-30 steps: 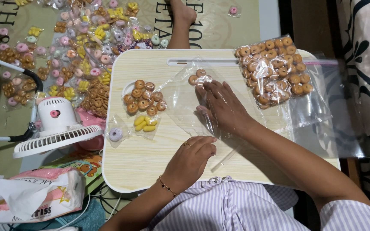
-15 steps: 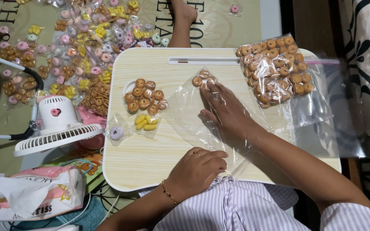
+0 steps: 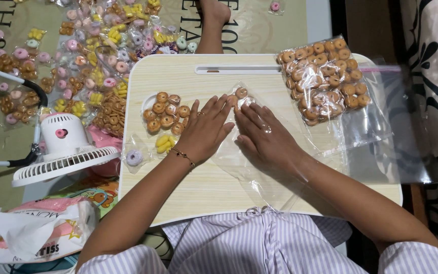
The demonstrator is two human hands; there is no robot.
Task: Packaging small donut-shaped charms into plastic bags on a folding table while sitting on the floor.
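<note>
Two hands are lying flat, side by side, on a clear plastic bag (image 3: 259, 172) in the middle of the pale wood lap table (image 3: 204, 187). Going L to R: a white fan (image 3: 64, 147) is standing on the floor by the table's L edge, w/ scattered pink, yellow & brown ring charms (image 3: 92, 45) behind it. On the table, a pile of brown ring charms (image 3: 166, 112) is sitting near some yellow pieces (image 3: 163, 143) & one purple ring (image 3: 134, 158). The left hand (image 3: 206, 131), fingers spread open & gripping nothing, is pressing on the bag's L edge. The right hand (image 3: 264, 137), likewise open-palmed, is flattening the bag; a few brown rings (image 3: 238, 95) are showing inside, just beyond the fingertips. Far R, a fuller bag of brown rings (image 3: 323, 78) is resting on the table corner.
</note>
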